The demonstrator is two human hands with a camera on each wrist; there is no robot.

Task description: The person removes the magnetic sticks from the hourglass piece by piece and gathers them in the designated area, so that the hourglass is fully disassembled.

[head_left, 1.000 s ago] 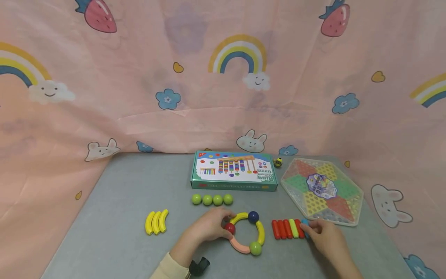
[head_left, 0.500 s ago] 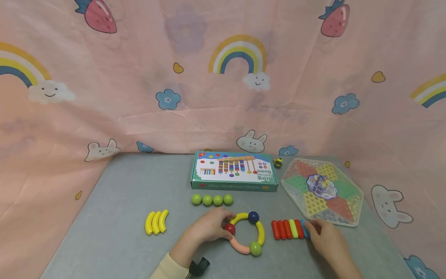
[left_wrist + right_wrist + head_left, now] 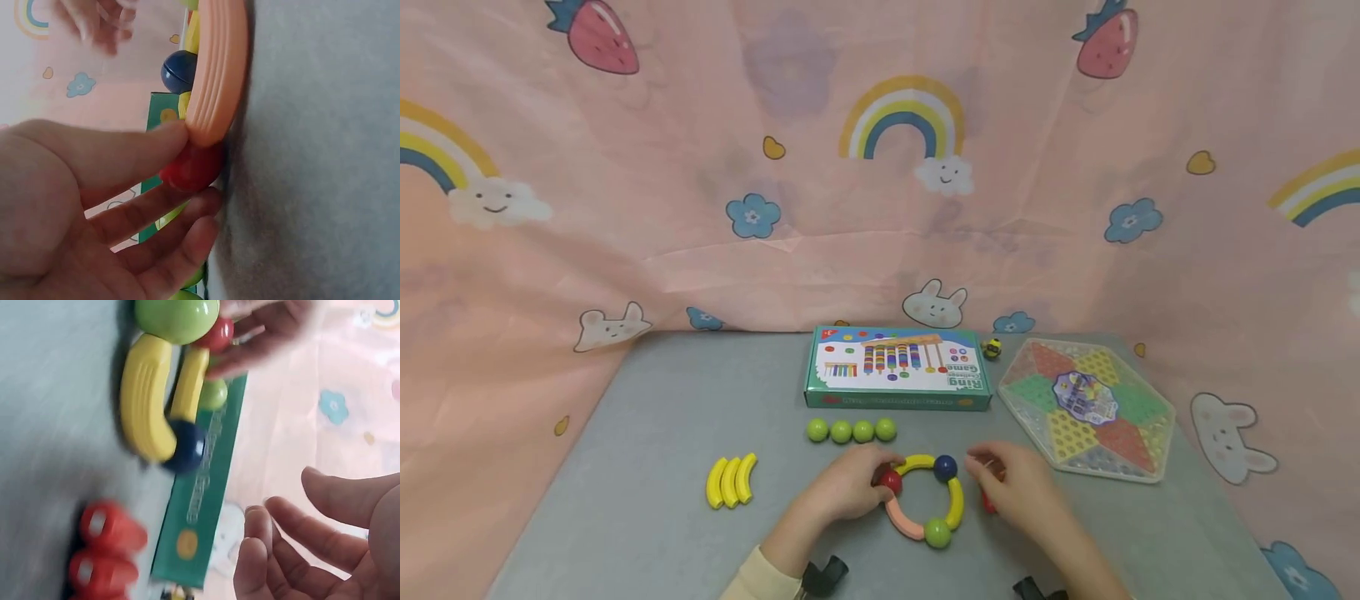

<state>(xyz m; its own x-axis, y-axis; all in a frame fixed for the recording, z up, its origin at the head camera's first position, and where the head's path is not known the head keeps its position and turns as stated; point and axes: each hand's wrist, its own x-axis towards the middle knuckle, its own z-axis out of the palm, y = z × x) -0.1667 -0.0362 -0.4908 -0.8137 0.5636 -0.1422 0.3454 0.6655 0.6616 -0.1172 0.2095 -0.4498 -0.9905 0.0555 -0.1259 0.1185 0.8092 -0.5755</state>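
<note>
My left hand [image 3: 850,486] grips a red ball [image 3: 892,481] between thumb and fingers, the thumb at its joint with a pink curved piece [image 3: 220,69]. The ball belongs to a ring on the table, with a green ball [image 3: 937,533], a dark blue ball [image 3: 945,468] and two yellow curved pieces [image 3: 955,503]. My right hand [image 3: 1026,487] is just right of the ring, above a row of short sticks; thumb and fingers are apart with nothing between them. It hides most of the row; red sticks [image 3: 112,528] show in the right wrist view.
A green game box [image 3: 897,368] lies at the back, with several green balls [image 3: 852,431] lined up before it. Several yellow curved pieces [image 3: 730,481] lie at the left. A hexagonal board [image 3: 1086,408] is at the right, and a small bee figure [image 3: 992,348] beside the box.
My right hand has left the blue stick at the row's right end and moved left over the row, towards the ring. My left hand stays on the red ball. The head view has shifted slightly.
</note>
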